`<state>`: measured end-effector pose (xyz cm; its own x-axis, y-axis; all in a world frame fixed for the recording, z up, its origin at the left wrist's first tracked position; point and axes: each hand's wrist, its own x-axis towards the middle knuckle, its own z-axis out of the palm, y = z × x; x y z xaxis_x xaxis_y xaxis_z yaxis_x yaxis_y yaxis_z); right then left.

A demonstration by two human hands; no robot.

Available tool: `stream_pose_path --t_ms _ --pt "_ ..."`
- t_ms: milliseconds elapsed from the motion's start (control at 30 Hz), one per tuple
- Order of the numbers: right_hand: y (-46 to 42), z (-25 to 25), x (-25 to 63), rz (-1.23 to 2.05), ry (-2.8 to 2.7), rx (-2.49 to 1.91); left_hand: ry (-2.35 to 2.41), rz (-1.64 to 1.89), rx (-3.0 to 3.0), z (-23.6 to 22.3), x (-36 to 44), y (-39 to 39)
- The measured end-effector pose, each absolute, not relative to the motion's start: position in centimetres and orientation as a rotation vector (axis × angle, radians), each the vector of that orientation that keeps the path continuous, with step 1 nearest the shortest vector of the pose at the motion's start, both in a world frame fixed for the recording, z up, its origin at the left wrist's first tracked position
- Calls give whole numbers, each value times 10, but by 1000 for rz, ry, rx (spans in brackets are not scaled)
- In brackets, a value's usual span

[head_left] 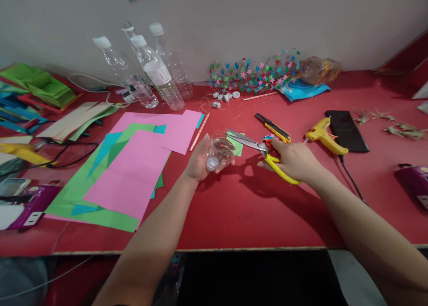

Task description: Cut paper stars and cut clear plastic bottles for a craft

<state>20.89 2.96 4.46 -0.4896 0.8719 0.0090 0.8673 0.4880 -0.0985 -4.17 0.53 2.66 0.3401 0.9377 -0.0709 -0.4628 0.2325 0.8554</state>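
My left hand (198,162) is wrapped round the cut top of a clear plastic bottle (220,150), its white cap facing toward me. In my right hand (294,158) is a pair of scissors (249,142) with yellow handles, the blades parted and pointing left at the bottle piece's rim. A small green paper piece (238,146) lies under the blades. Just beyond my right hand rest a yellow and black box cutter (272,126) and some small paper stars (268,137), partly hidden by the hand.
Coloured paper sheets (133,167) overlap at left. Several upright bottles (160,76) stand at the back, beside a star-covered plastic piece (254,74). A yellow glue gun (326,136), its cord trailing forward, and a black phone (349,130) lie at right on the red table (254,221).
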Motion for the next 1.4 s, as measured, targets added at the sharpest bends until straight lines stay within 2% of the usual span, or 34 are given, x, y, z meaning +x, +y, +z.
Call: stream_pose_path --t_ms 833,1067,1400 --pt "29 39 205 72 -2706 -1552 569 903 926 19 -40 3" --pt "31 35 198 496 -2350 -1695 569 1085 796 27 -36 5" --pt "37 33 201 513 -2234 -1756 687 1451 802 19 -34 7"
